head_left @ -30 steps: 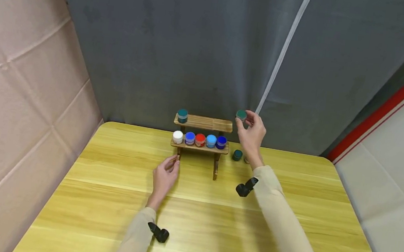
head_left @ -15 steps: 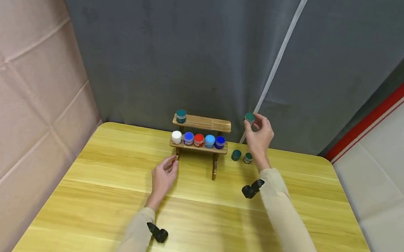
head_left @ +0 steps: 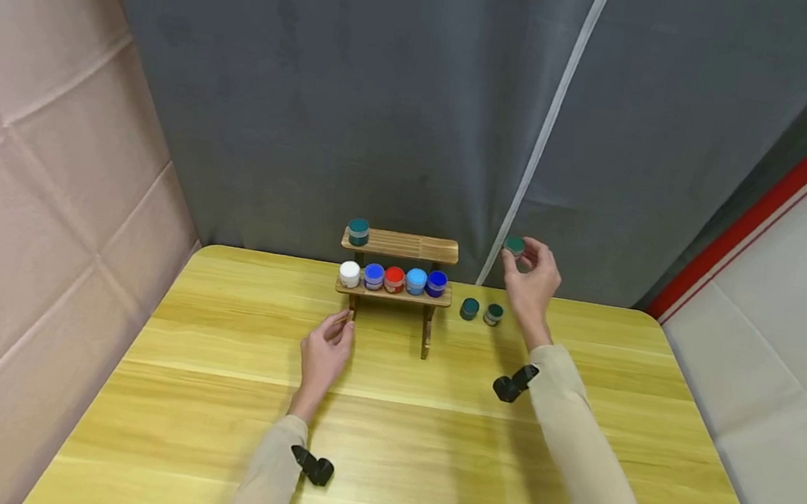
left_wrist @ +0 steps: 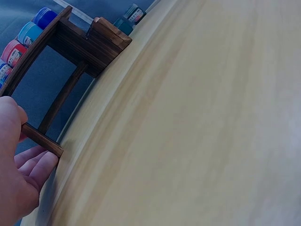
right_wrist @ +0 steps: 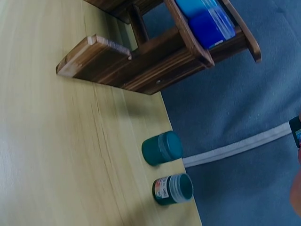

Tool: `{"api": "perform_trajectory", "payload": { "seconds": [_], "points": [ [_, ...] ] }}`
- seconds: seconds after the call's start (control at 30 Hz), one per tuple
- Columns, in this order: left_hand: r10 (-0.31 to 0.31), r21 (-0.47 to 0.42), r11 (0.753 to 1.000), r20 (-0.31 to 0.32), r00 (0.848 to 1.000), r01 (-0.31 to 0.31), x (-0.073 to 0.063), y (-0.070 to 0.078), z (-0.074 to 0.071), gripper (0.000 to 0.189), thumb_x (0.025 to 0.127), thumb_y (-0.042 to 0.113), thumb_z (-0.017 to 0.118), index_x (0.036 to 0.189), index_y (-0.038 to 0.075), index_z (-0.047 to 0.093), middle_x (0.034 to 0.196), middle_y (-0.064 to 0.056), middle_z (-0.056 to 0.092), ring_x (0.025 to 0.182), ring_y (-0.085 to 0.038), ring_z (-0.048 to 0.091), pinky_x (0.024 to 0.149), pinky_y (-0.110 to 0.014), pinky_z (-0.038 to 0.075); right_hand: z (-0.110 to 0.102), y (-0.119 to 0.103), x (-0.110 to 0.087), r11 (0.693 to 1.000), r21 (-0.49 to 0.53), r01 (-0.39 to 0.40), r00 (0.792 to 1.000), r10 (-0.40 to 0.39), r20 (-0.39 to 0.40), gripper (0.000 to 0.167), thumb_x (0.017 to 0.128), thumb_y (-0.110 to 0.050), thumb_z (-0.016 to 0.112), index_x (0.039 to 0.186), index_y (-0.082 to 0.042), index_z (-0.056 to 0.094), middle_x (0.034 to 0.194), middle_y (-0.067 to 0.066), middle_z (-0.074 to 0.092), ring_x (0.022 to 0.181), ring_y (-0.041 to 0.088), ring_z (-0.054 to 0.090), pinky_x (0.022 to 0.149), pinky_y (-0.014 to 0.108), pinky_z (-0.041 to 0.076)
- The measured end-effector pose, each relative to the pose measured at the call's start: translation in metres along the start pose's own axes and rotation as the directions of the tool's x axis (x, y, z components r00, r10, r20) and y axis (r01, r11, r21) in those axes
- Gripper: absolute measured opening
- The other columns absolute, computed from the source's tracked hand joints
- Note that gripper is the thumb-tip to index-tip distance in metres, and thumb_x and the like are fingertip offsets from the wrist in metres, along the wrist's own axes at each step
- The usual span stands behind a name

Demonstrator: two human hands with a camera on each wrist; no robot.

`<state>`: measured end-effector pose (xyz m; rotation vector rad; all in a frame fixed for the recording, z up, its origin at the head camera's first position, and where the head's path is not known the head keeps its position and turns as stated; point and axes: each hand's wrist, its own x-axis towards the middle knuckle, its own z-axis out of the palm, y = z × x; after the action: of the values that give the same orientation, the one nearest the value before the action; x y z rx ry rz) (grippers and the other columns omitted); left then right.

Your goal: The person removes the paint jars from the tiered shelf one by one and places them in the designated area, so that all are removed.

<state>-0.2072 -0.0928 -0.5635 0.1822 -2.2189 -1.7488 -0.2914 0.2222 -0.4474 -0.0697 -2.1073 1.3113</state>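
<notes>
A two-tier wooden rack (head_left: 400, 245) stands near the table's back edge. My left hand (head_left: 324, 357) grips its left foot (left_wrist: 43, 140), thumb on one side and fingers on the other. A dark green paint jar (head_left: 514, 245) is pinched between the thumb and fingertips of my right hand (head_left: 534, 286), raised right of the rack. Along the lower tier sit a white jar (head_left: 349, 274), a violet-blue jar (head_left: 374, 276), a red jar (head_left: 394, 279), a light blue jar (head_left: 416, 281) and a dark blue jar (head_left: 437, 283). One teal jar (head_left: 358, 231) occupies the upper tier's left end.
On the table (head_left: 379, 451), just right of the rack, stand a teal jar (right_wrist: 162, 148) and a labelled dark green jar (right_wrist: 172, 189). Behind the back edge hangs a grey curtain (head_left: 315, 107) with a white cord (head_left: 552, 119). A pale cloth wall (head_left: 39, 199) borders the left.
My right hand has carried the dark green jar rightward and slightly down, away from the rack, so the labelled jar on the table now shows fully. My left hand stays at the rack's foot.
</notes>
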Motion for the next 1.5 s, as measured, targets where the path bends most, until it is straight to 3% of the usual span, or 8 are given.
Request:
{"api": "perform_trajectory", "payload": {
  "seconds": [0.37,0.83,1.13,1.5],
  "points": [
    [-0.004,-0.006,1.000,0.010,1.000,0.004,0.000,0.000,-0.001,0.033,0.101,0.013,0.071,0.133,0.006,0.072,0.124,-0.025,0.075,0.109,-0.039,0.077,0.090,-0.030,0.067,-0.009,0.011,-0.002,0.999,-0.023,-0.046,0.999,0.045,-0.022,0.040,0.097,-0.011,0.077,0.132,0.006,0.065,0.125,0.026,0.068,0.116,0.038,0.068,0.104,0.045,0.062],
    [0.006,0.007,1.000,0.000,1.000,-0.006,0.000,0.000,0.000,0.033,0.100,0.013,0.071,0.132,0.006,0.072,0.122,-0.024,0.076,0.110,-0.039,0.077,0.092,-0.033,0.067,-0.020,0.032,-0.011,0.994,-0.036,-0.107,0.993,0.105,-0.044,0.039,0.098,-0.009,0.074,0.132,0.007,0.063,0.128,0.027,0.068,0.117,0.041,0.068,0.106,0.052,0.060],
    [0.013,0.008,1.000,-0.007,1.000,-0.013,0.000,0.001,-0.001,0.032,0.100,0.013,0.071,0.131,0.006,0.073,0.122,-0.024,0.076,0.111,-0.038,0.077,0.093,-0.034,0.067,-0.024,0.042,-0.016,0.984,-0.040,-0.172,0.985,0.170,-0.036,0.039,0.098,-0.009,0.074,0.131,0.009,0.062,0.129,0.027,0.067,0.119,0.039,0.067,0.106,0.043,0.060],
    [0.018,-0.009,1.000,0.000,1.000,-0.018,0.000,0.001,-0.001,0.032,0.100,0.011,0.070,0.131,0.003,0.072,0.123,-0.026,0.075,0.112,-0.040,0.076,0.092,-0.034,0.067,-0.025,0.060,-0.027,0.971,-0.052,-0.232,0.973,0.231,-0.015,0.039,0.098,-0.005,0.072,0.131,0.011,0.059,0.129,0.030,0.065,0.121,0.042,0.066,0.110,0.051,0.059]
  ]
}}
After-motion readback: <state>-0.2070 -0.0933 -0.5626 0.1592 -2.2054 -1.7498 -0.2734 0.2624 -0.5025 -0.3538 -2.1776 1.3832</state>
